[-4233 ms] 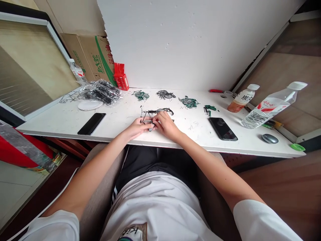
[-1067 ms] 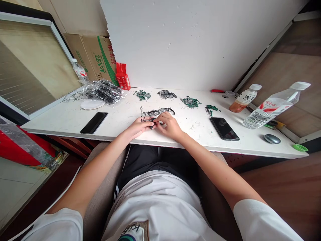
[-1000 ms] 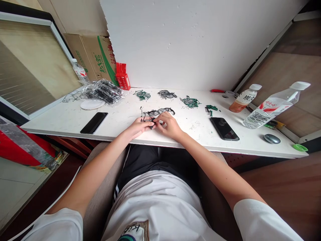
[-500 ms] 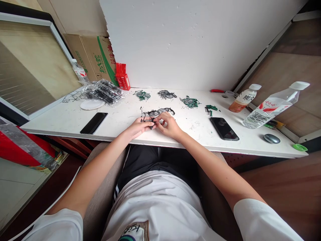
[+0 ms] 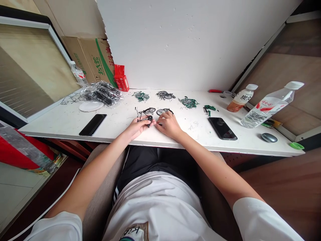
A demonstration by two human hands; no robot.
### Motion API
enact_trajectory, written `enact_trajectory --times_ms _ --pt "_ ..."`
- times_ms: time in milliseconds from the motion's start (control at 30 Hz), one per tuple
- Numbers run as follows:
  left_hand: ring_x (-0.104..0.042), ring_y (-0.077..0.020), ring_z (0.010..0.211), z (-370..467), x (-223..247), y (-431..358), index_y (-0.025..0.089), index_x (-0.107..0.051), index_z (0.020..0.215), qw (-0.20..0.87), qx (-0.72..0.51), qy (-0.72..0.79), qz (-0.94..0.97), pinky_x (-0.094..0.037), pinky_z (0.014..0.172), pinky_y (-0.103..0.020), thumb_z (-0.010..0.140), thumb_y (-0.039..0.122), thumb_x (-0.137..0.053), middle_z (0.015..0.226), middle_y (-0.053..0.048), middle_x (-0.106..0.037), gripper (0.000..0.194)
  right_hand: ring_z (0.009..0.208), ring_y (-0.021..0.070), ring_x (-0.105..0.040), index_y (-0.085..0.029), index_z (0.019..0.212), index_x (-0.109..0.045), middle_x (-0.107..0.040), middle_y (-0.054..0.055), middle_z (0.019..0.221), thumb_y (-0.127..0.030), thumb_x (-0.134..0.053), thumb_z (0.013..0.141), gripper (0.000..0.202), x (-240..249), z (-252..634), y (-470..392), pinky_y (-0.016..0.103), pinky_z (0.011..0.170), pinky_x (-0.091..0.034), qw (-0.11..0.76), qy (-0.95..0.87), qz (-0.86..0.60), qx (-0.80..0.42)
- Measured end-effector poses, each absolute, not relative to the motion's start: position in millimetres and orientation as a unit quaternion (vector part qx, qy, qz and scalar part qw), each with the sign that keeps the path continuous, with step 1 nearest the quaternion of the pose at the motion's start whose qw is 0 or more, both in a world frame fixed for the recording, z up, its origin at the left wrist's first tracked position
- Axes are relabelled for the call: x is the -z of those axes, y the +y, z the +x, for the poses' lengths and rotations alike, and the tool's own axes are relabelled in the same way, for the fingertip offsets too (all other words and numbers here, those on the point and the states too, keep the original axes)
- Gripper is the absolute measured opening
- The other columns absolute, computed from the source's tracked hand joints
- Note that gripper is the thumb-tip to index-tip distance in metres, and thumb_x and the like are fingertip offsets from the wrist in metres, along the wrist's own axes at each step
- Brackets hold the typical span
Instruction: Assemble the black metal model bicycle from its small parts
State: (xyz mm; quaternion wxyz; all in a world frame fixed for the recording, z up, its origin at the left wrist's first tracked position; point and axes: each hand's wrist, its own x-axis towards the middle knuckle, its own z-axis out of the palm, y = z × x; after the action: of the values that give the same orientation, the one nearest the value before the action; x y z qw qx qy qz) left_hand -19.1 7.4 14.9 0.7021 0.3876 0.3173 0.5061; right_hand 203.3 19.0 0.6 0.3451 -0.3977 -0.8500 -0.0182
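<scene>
My left hand (image 5: 137, 129) is closed around a black miniature bicycle frame (image 5: 143, 114), with the thumb across its lower part. A round black piece like a chainring shows at the end of the frame near my fingertips. To the right, my right hand (image 5: 171, 126) has its thumb and forefinger pinched together; a small dark bit shows there, too small to name. Just behind the hands, two small spoked wheels lie on the table: one wheel (image 5: 150, 110) behind the frame, the other wheel (image 5: 163, 110) partly covered by my right fingers.
Piles of small green parts (image 5: 188, 102) and black parts (image 5: 165, 95) lie farther back on the white table (image 5: 120, 129). A bag of black parts (image 5: 104, 93) is at left. Phones (image 5: 92, 125) (image 5: 222, 128) flank me; bottles (image 5: 272, 105) and a mouse (image 5: 269, 137) stand right.
My right hand has drawn slightly away to the right from the bicycle frame. The frame has turned in my left hand, so the round black piece now shows. Both wheels are less covered.
</scene>
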Motion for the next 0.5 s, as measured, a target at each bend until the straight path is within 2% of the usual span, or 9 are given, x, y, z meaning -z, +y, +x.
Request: enact_trajectory --times_ms 233,400,500 --pt "-0.081 -0.0247 0.107 -19.2 -15.0 6.9 0.010 -0.072 0.106 0.707 -0.494 0.324 0.388 -0.061 0.110 -0.040 0.078 0.003 -0.085 0.105 -0.015 -0.082 0.031 0.105 0.0362 -0.059 -0.023 0.089 -0.077 -0.076 0.014 0.098 -0.034 -0.068 0.105 0.021 5.6 203.6 22.7 0.052 0.084 -0.053 0.352 -0.843 -0.404 0.045" --pt "-0.082 -0.0243 0.104 -19.7 -13.3 6.9 0.010 -0.071 0.108 0.703 -0.493 0.325 0.397 -0.060 0.110 -0.040 0.078 0.004 -0.086 0.107 -0.018 -0.083 0.034 0.089 0.0293 -0.064 -0.022 0.107 -0.073 -0.077 0.011 0.097 -0.039 -0.056 0.113 0.025 -7.1 208.1 24.2 0.045 0.076 -0.053 0.470 -0.759 -0.452 0.004" --pt "-0.083 -0.0256 0.103 -19.2 -13.9 6.0 0.010 -0.069 0.109 0.701 -0.494 0.331 0.394 -0.060 0.111 -0.042 0.077 0.004 -0.087 0.106 -0.018 -0.084 0.037 0.092 0.0268 -0.067 -0.024 0.108 -0.071 -0.076 0.011 0.105 -0.050 -0.054 0.113 0.032 -13.9 208.6 21.9 0.041 0.073 -0.055 0.538 -0.732 -0.416 -0.045"
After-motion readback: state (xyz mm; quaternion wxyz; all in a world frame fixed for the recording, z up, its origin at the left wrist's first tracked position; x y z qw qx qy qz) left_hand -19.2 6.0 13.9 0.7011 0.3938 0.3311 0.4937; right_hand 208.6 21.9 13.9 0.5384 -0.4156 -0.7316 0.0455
